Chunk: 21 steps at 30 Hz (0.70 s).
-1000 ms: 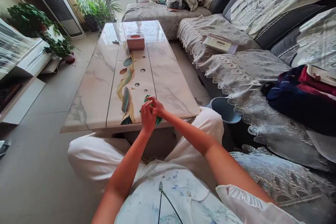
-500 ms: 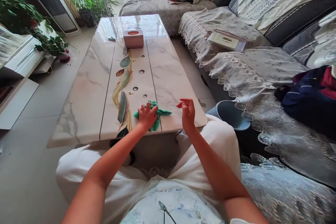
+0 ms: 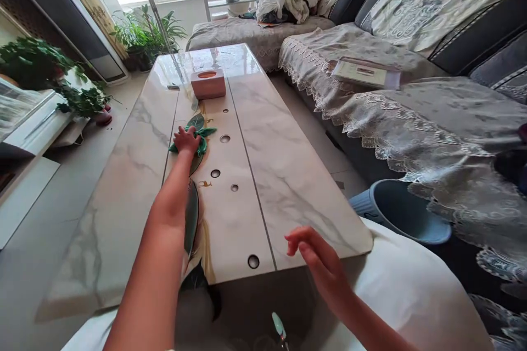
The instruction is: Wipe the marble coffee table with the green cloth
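My left hand [image 3: 186, 139] is stretched far out over the marble coffee table [image 3: 284, 175], pressed down on a green cloth [image 3: 201, 134] that lies on the painted leaf strip in the middle. The cloth bunches under my fingers, a little short of the pink tissue box [image 3: 208, 83]. My right hand [image 3: 315, 255] hovers near the table's near right corner, fingers loosely apart, holding nothing.
A lace-covered sofa [image 3: 391, 93] runs along the right with a booklet [image 3: 366, 72] on it. A light blue bin [image 3: 401, 213] stands between table and sofa. Potted plants [image 3: 144, 33] and a low cabinet [image 3: 28, 120] are at the left.
My left hand has slid the green cloth from the near edge toward the far middle of the table. My right hand let go of the cloth and moved back to the near corner.
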Motion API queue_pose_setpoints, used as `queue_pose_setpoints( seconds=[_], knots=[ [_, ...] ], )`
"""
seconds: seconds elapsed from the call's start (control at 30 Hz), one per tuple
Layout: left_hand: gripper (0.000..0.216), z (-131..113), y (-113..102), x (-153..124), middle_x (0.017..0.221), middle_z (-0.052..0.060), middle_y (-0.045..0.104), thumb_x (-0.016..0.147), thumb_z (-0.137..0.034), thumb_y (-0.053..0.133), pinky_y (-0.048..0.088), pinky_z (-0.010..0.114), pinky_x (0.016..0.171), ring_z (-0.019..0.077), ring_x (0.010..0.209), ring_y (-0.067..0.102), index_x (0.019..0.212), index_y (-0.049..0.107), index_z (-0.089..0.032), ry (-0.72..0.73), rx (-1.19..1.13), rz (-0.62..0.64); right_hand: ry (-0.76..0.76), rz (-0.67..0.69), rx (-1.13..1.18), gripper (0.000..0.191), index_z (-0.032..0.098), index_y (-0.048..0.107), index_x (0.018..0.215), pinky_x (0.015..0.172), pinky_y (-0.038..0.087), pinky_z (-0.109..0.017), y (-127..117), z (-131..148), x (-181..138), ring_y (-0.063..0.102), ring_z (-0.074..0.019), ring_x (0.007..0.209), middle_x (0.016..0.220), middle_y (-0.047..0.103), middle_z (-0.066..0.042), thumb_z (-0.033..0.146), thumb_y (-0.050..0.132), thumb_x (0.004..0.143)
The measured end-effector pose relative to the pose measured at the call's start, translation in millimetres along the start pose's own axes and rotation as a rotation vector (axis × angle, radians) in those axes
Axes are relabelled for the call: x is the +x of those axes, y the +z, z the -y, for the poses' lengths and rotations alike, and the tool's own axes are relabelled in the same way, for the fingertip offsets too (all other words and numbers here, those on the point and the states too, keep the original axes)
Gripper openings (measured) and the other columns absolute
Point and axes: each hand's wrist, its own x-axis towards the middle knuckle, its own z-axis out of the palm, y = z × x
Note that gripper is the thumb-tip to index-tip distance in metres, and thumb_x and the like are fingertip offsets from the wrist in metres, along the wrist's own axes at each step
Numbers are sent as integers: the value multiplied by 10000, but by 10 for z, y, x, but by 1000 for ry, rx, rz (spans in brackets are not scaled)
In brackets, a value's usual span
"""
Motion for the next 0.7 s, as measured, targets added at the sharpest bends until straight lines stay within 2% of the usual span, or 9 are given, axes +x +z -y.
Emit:
queue_pose_setpoints(
  seconds=[0.03, 0.1, 0.27, 0.33, 0.37, 0.4, 0.47, 0.53, 0.7],
  knots=[
    [367, -26, -32, -195, 1411, 202, 491, 973, -318, 557, 460, 473, 932, 374, 1202, 513, 1307, 625, -182, 25, 9, 25, 7, -14, 9, 298, 323, 701, 900, 595, 515, -342, -4, 3, 8, 612, -205, 631, 658, 616, -36, 533, 502, 975],
    [347, -31, -108, -808, 1394, 189, 510, 964, -325, 564, 471, 444, 920, 360, 1180, 527, 1280, 646, -210, 69, 27, 80, 17, -32, 24, 279, 306, 702, 888, 615, 515, -335, -4, 2, 19, 612, -199, 643, 659, 614, -33, 504, 520, 963],
    [230, 332, -348, -2988, 1342, 110, 561, 900, -324, 659, 497, 411, 871, 297, 991, 576, 1120, 722, -310, 234, 76, 197, 39, -88, 77, 226, 254, 692, 852, 660, 500, -309, 36, -24, -16, 606, -175, 665, 663, 606, -16, 401, 535, 920],
    [197, 554, -425, -3555, 1279, 100, 581, 912, -305, 639, 504, 408, 859, 290, 972, 580, 1080, 737, -333, 246, 88, 180, 41, -102, 96, 226, 242, 688, 851, 672, 495, -304, 45, -22, -44, 603, -167, 667, 669, 604, -12, 384, 525, 916],
    [198, 652, -450, -3679, 1250, 104, 586, 920, -296, 624, 507, 406, 854, 289, 972, 584, 1077, 741, -330, 204, 84, 164, 37, -104, 94, 226, 240, 688, 851, 675, 492, -303, 47, -15, -54, 602, -166, 668, 673, 603, -12, 380, 522, 915],
    [205, 735, -464, -3689, 1226, 110, 588, 929, -293, 612, 510, 401, 845, 292, 981, 589, 1085, 741, -322, 146, 74, 148, 31, -104, 82, 226, 239, 688, 850, 676, 490, -304, 46, -6, -62, 601, -165, 670, 677, 603, -12, 377, 521, 915],
    [235, 837, -462, -3404, 1213, 133, 582, 948, -306, 585, 513, 395, 823, 307, 1015, 596, 1133, 729, -290, 31, 51, 119, 19, -100, 51, 225, 241, 689, 847, 675, 488, -308, 45, 17, -67, 601, -169, 675, 685, 605, -15, 372, 519, 915],
    [280, 855, -422, -2832, 1252, 160, 562, 971, -333, 551, 510, 398, 819, 332, 1072, 588, 1192, 705, -257, -24, 41, 89, 14, -100, 30, 224, 247, 692, 846, 672, 490, -312, 45, 35, -60, 602, -174, 677, 686, 608, -19, 368, 517, 916],
    [370, 701, -184, -1098, 1343, 186, 516, 1013, -351, 502, 468, 395, 900, 327, 1133, 553, 1291, 640, -150, -66, 26, 1, -14, -110, -19, 224, 282, 694, 832, 599, 494, -302, 38, 44, -38, 596, -181, 625, 642, 609, -24, 386, 529, 942]
  ],
)
